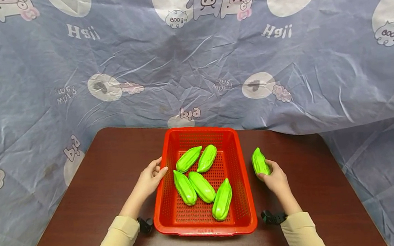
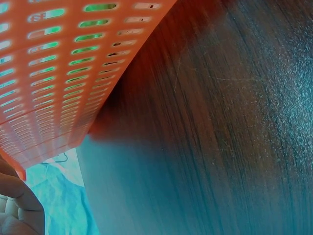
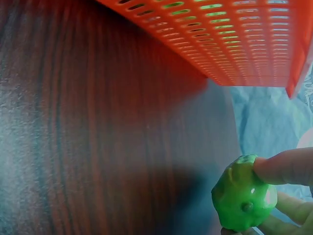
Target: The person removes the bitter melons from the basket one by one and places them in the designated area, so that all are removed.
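Observation:
A red plastic basket (image 1: 158,212) with slotted walls stands on the table, with several bright green bitter melons (image 1: 202,186) lying in it. At its left side, my left hand (image 1: 150,178) holds the rim, thumb on top and fingers bent at the outer side; the left wrist view catches only part of that hand (image 2: 19,208) by the rim. To the right of the basket, my right hand (image 1: 275,177) grips another bitter melon (image 1: 258,161), apart from the basket wall. In the right wrist view, thumb and fingers close round this bitter melon (image 3: 242,198), its blunt end facing the camera.
The dark brown wooden table (image 1: 92,201) extends on both sides of the basket. A grey-blue printed cloth (image 1: 174,60) hangs behind and around the table. Each wrist wears a black camera strap (image 1: 273,217).

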The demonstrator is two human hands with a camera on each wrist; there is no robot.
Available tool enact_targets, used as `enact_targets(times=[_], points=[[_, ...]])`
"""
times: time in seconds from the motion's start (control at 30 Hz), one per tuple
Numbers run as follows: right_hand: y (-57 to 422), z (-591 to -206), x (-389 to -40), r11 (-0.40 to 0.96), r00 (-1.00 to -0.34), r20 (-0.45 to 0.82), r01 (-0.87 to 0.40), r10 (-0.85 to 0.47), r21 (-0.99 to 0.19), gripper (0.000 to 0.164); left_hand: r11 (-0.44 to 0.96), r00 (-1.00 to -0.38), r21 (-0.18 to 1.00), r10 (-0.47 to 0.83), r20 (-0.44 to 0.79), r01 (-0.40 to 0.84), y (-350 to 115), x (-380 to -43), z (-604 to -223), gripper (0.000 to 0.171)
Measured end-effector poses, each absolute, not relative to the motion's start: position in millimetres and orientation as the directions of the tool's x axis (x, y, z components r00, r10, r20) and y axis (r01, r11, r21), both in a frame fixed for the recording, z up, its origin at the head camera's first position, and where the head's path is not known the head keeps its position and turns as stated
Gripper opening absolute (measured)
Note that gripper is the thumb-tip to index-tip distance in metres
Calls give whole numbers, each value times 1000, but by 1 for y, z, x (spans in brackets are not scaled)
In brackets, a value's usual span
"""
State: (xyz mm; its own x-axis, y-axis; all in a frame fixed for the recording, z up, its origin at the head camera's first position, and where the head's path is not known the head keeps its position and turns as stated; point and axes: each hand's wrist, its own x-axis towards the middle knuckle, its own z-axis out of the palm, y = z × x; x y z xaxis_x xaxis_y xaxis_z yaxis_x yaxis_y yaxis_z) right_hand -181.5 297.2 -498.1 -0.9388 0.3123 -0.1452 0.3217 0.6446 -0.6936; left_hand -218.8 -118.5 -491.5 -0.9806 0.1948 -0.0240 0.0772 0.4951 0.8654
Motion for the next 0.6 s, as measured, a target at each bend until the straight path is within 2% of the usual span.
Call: enact_targets(times=[0.6], points=[[296,-512,-179,650,-938,-140,322,316,-689,67,492,-979,867,201,-21,82,-120,-221,-496,58]])
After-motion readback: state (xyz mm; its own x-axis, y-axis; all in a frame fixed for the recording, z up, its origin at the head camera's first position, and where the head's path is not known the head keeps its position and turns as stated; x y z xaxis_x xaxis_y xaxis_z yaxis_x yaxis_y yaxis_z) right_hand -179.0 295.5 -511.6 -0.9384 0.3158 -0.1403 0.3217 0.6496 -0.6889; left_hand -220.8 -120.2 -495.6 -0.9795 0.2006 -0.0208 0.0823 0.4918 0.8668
